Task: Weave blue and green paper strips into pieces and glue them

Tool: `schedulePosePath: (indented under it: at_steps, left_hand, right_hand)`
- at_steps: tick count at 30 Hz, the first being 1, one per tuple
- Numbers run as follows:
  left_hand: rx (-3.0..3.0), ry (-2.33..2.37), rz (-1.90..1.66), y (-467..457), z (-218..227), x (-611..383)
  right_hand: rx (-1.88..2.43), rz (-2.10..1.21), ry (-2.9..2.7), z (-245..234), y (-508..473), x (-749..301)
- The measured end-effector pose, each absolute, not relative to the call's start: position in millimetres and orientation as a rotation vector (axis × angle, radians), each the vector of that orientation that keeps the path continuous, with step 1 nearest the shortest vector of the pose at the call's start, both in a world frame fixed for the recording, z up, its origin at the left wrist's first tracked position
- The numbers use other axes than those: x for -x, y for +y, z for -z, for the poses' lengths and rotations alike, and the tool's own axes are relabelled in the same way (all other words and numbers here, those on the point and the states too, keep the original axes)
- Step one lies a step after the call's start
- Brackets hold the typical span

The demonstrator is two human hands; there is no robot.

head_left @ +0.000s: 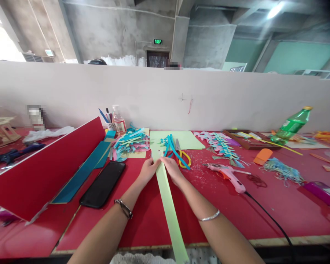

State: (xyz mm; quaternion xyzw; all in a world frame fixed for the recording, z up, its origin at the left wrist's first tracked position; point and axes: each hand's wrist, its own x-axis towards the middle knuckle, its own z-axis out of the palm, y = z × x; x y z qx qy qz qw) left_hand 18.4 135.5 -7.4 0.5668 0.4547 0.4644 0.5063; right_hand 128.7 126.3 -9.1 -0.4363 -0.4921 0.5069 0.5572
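A long pale green paper strip (169, 212) runs from the middle of the table down over its front edge. My left hand (148, 170) pinches its far part from the left side. From the right, my right hand (172, 169) closes on the same strip, the two thumbs nearly meeting. Just beyond the hands lies a piece woven from blue and green strips (166, 141), its loose blue ends trailing to the right. Scissors with yellow handles (185, 159) rest beside my right hand, partly under a blue strip.
To the left are a black phone (103, 185), blue strips (82, 172) and a red upright board (49, 165). Cut strips (130, 143) are heaped behind. On the right lie a pink glue gun (228, 176) with its cord, a woven piece (222, 146) and a leaning green bottle (293, 126).
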Motion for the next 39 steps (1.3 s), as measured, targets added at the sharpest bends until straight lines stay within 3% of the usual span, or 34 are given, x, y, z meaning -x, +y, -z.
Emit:
schedulePosePath:
  at_steps: [39]
  left_hand:
    - [-1.378,1.065,-1.181,136.0,6.6,-18.3]
  right_hand:
    - [1.036,-1.012,-1.201,5.2,127.8,-130.4]
